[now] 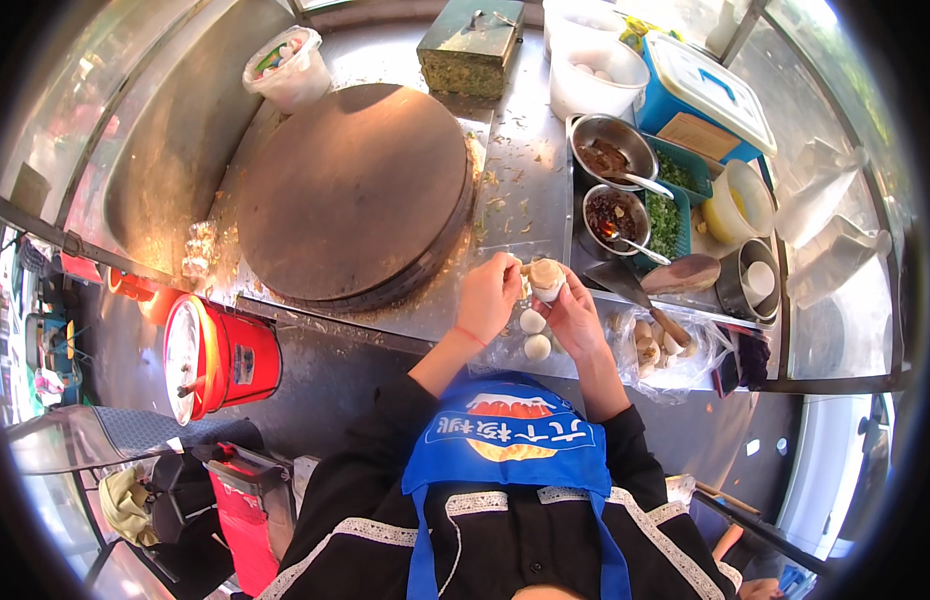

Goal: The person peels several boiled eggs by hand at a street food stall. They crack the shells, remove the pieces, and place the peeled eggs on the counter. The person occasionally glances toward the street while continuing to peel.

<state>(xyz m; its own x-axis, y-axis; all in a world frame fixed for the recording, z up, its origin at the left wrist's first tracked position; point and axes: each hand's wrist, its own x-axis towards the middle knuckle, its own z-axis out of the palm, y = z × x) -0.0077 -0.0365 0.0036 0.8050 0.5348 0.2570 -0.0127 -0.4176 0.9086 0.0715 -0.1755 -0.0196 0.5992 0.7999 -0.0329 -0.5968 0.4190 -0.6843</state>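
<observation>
My right hand [573, 313] holds a pale egg [546, 283] whose upper part has a tan, crusty coating. At its left side, my left hand [489, 296] pinches a small piece of that tan covering. Just below the hands, whitish eggs [537, 346] lie on the steel counter. A clear plastic bag [678, 379] with several tan-coated eggs [648, 350] is to the right of my right hand. A spatula [636, 290] with a wooden handle lies over the bag's upper edge.
A large round griddle [352, 191] fills the left of the counter. Steel bowls of dark sauce [606, 159], green baskets of chopped greens [663, 225] and a white tub of eggs [596, 82] stand at the right. A red bucket [243, 360] is below left.
</observation>
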